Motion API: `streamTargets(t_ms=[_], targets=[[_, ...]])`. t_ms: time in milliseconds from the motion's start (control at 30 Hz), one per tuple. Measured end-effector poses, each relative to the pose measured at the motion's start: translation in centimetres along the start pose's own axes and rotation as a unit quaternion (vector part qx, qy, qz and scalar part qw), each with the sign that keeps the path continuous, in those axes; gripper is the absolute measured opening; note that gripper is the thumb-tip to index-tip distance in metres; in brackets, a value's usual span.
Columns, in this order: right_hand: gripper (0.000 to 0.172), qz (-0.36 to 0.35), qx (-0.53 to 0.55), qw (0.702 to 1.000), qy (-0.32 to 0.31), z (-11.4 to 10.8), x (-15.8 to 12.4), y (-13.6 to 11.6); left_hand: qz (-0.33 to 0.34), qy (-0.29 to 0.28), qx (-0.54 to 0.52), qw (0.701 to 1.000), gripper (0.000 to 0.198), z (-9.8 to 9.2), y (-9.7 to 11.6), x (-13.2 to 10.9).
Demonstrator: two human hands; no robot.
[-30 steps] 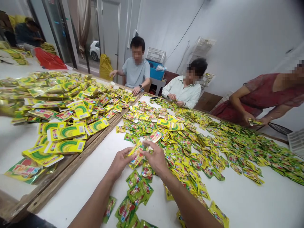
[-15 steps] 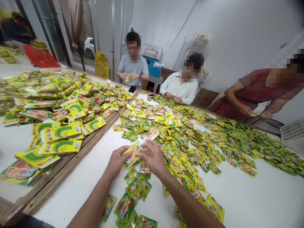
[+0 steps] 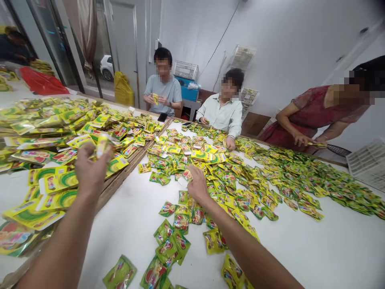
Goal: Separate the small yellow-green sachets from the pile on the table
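Note:
My left hand point(image 3: 89, 168), a little blurred, is closed on a small yellow carton point(image 3: 102, 145) above the cartons piled at the left. In the middle of the table, the curled fingers of my right hand point(image 3: 197, 186) are at a second small carton point(image 3: 184, 177) with a white flap, and appear to grip its edge. My fingers partly cover that carton. Green and yellow candy sachets point(image 3: 167, 249) lie loose below my right hand. Larger heaps of sachets point(image 3: 240, 188) spread beyond it to the right.
A wooden strip point(image 3: 117, 176) divides the white table point(image 3: 132, 216). Flat yellow cartons point(image 3: 60, 180) are heaped left of it. Three people work across the table with small packs. A phone point(image 3: 162, 117) lies near the far edge; a white crate point(image 3: 368, 164) stands at the right.
My left hand has moved left with the carton, away from my right hand, to over the carton pile. My right hand has let go of that carton and reached another one.

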State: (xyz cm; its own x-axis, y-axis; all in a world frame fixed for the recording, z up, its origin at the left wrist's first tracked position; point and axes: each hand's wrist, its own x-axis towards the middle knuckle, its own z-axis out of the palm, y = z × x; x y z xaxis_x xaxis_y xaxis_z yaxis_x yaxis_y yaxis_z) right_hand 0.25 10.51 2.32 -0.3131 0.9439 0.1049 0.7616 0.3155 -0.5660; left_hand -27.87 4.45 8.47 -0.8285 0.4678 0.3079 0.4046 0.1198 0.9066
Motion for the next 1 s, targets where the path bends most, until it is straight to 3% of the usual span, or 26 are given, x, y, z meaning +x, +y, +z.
streamTargets(t_ms=[67,100,200,267,333,400,467,533,600,667,700,767,833,1000], targets=[[0.080,-0.041,-0.143,0.987,-0.058,0.2,2.2,1.9,0.051,0.082,0.024,0.995,0.066,-0.6,1.2,1.8],[0.081,-0.066,-0.197,0.974,-0.088,0.3,3.0,2.7,0.049,0.073,0.010,0.996,0.064,-0.8,1.4,1.8],[0.062,-0.137,-0.288,0.938,-0.136,0.3,4.5,4.1,-0.046,-0.092,-0.070,0.992,0.049,-1.0,0.3,-1.2],[0.044,-0.145,-0.297,0.936,-0.121,0.0,4.6,3.7,-0.133,-0.191,-0.086,0.969,0.050,-0.9,-1.5,-3.9],[0.034,-0.101,-0.258,0.958,-0.068,-0.3,4.2,2.1,-0.166,-0.257,-0.053,0.951,0.054,-0.5,-3.2,-6.3],[0.042,-0.017,-0.151,0.988,-0.034,-0.2,3.6,-0.3,-0.157,-0.323,-0.026,0.933,0.057,0.2,-4.3,-8.0],[0.046,0.040,0.000,0.997,-0.064,0.5,3.1,-2.8,-0.146,-0.401,-0.058,0.903,0.062,1.2,-4.7,-9.3],[0.044,0.029,0.112,0.984,-0.135,1.7,2.8,-4.8,-0.148,-0.442,-0.148,0.872,0.069,2.2,-4.9,-10.2],[0.042,-0.015,0.125,0.976,-0.175,3.1,2.9,-5.6,-0.181,-0.426,-0.219,0.859,0.068,2.8,-5.4,-10.6],[0.032,-0.045,0.070,0.980,-0.183,4.4,3.3,-5.2,-0.232,-0.380,-0.231,0.865,0.067,2.8,-6.1,-10.5],[0.033,-0.054,0.042,0.980,-0.187,5.0,3.5,-4.7,-0.254,-0.362,-0.226,0.868,0.068,2.7,-6.6,-10.4],[0.054,-0.069,0.003,0.976,-0.206,6.1,3.7,-3.3,-0.275,-0.346,-0.221,0.869,0.068,2.5,-7.4,-10.2],[0.054,-0.092,-0.009,0.972,-0.216,6.9,3.4,-2.1,-0.286,-0.346,-0.224,0.865,0.064,2.4,-7.8,-10.0],[0.034,-0.062,0.023,0.988,-0.139,6.9,1.8,-0.2,-0.277,-0.377,-0.181,0.865,0.050,2.3,-7.5,-10.0]])
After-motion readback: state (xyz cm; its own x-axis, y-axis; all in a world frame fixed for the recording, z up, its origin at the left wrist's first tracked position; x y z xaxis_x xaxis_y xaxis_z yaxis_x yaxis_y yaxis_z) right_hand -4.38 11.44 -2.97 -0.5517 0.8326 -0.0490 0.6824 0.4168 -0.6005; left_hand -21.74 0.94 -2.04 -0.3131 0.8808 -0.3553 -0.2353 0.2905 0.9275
